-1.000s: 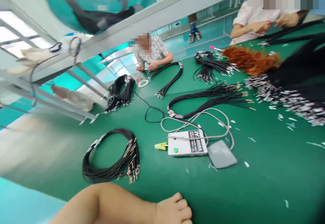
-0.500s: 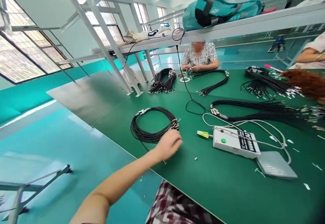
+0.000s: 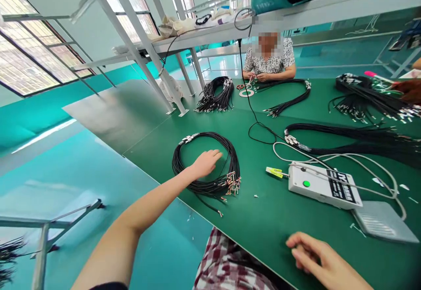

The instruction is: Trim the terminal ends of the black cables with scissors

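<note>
A round coil of black cables lies on the green tabletop, white connectors at its upper left and bare copper-coloured wire ends at its lower right. My left hand reaches over the coil's near left side into the ring, fingers stretched out. Nothing shows in that hand, though its underside is hidden. One cable end sticks out from the coil toward the table's near edge. Over the table at the lower right, my right hand is loosely curled, thumb and forefinger apart, holding nothing visible.
A white box with a green button, its yellow-tipped lead and a grey pedal sit to the right. More black cable bundles lie farther back. Across the table sits a person. A shelf frame stands at the left.
My left hand has moved from the wire ends leftward into the ring, uncovering those ends. My right hand has come into view at the lower right. The camera view has shifted slightly.
</note>
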Demonstrator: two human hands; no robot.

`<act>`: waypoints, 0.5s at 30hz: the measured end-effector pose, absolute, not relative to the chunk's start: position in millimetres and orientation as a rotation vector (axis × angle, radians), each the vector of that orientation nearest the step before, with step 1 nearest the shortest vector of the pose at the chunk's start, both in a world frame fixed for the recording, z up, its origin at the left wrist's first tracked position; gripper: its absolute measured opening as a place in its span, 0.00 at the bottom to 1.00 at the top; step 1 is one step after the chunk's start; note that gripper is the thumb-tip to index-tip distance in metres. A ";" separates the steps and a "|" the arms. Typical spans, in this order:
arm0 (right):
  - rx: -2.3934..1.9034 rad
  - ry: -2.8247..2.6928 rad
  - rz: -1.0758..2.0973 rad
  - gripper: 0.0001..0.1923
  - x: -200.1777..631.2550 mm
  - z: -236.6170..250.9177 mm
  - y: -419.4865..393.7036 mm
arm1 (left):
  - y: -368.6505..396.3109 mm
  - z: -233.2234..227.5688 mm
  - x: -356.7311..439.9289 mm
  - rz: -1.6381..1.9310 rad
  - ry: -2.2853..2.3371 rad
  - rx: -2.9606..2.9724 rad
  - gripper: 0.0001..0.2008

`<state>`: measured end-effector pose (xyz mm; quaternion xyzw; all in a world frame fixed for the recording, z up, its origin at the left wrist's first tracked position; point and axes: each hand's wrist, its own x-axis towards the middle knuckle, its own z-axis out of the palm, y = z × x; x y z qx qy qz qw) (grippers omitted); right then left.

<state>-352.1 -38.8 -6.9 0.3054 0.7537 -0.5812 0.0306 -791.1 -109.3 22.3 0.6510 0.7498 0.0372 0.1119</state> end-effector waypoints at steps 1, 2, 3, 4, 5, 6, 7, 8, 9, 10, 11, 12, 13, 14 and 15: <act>0.896 2.353 -1.784 0.23 -367.8 -7.1 -36.6 | -93.1 22.4 -787.7 0.104 2.154 1.978 0.20; 0.842 2.380 -1.765 0.21 -381.2 -7.1 -34.9 | -76.5 22.3 -784.3 0.075 2.049 2.085 0.22; 0.805 2.411 -1.740 0.19 -391.9 -7.3 -33.5 | -60.2 22.1 -781.2 -0.020 1.870 2.254 0.22; 0.801 2.439 -1.722 0.18 -399.5 -8.1 -32.4 | -45.0 21.7 -778.5 -0.104 1.700 2.370 0.21; 0.814 2.452 -1.726 0.17 -403.9 -9.6 -31.4 | -31.4 21.2 -776.4 -0.150 1.585 2.430 0.19; 0.834 2.451 -1.753 0.17 -405.4 -12.0 -30.7 | -19.8 20.4 -774.7 -0.188 1.498 2.470 0.16; 0.863 2.443 -1.802 0.18 -404.5 -15.1 -30.1 | -10.5 19.5 -773.7 -0.206 1.454 2.483 0.14; 0.893 2.436 -1.865 0.18 -401.8 -18.8 -30.0 | -3.4 18.5 -773.0 -0.213 1.434 2.488 0.12; 0.927 2.440 -1.925 0.19 -398.1 -22.9 -30.2 | 1.5 17.5 -772.6 -0.222 1.417 2.498 0.12; 0.967 2.464 -1.969 0.19 -394.1 -26.9 -30.8 | 4.3 16.8 -772.4 -0.226 1.410 2.507 0.12; 1.006 2.505 -1.988 0.19 -390.4 -30.5 -31.7 | 5.4 16.7 -772.3 -0.222 1.412 2.515 0.11; 1.035 2.552 -1.982 0.19 -387.6 -33.4 -32.7 | 5.1 17.5 -772.3 -0.211 1.424 2.520 0.11; 1.046 2.596 -1.959 0.18 -385.8 -35.4 -33.7 | 3.9 19.6 -772.4 -0.193 1.448 2.522 0.10; 1.035 2.630 -1.934 0.17 -385.2 -36.5 -34.3 | 2.4 23.4 -772.8 -0.167 1.483 2.518 0.09; 1.012 2.650 -1.918 0.16 -385.4 -36.8 -34.6 | 1.4 28.9 -773.3 -0.136 1.531 2.509 0.07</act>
